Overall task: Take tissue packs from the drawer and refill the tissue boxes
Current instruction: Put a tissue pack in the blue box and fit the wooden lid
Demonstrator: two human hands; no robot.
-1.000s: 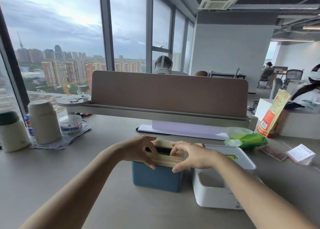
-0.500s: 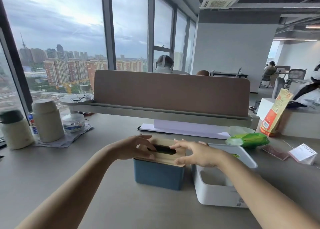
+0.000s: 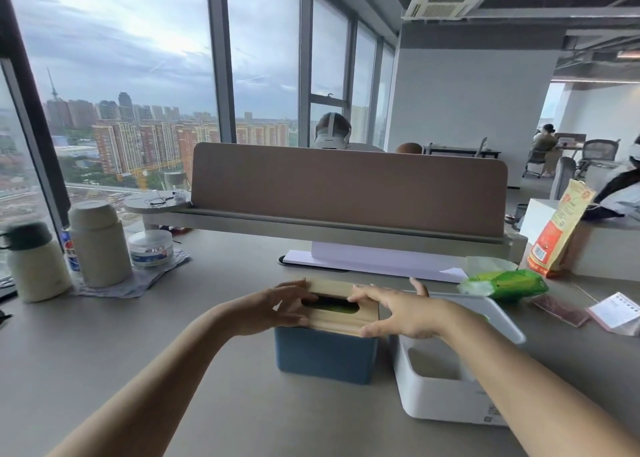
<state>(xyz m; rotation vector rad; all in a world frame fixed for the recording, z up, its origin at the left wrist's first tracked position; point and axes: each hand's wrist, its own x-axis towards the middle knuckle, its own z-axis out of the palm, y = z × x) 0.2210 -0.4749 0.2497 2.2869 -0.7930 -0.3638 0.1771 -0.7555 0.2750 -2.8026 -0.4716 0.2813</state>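
A blue tissue box [image 3: 325,358] stands on the grey desk before me, capped by a wooden lid [image 3: 341,318] with a dark slot showing green inside. My left hand [image 3: 277,307] grips the lid's left end. My right hand [image 3: 398,313] holds its right end, thumb on the front edge. Touching the blue box on the right is a white tissue box [image 3: 446,401], open on top, its inside partly hidden by my right arm. A green tissue pack [image 3: 505,283] lies behind the white box.
A brown desk divider [image 3: 346,188] crosses the back. Two cream flasks [image 3: 98,242] and a round tub [image 3: 150,249] stand at the left. An orange bag [image 3: 561,228], a dark red packet and a small notepad [image 3: 614,309] sit at the right. People sit beyond.
The wooden lid was tilted above the blue box a second ago; now it lies flat on the box with both hands still at its ends.
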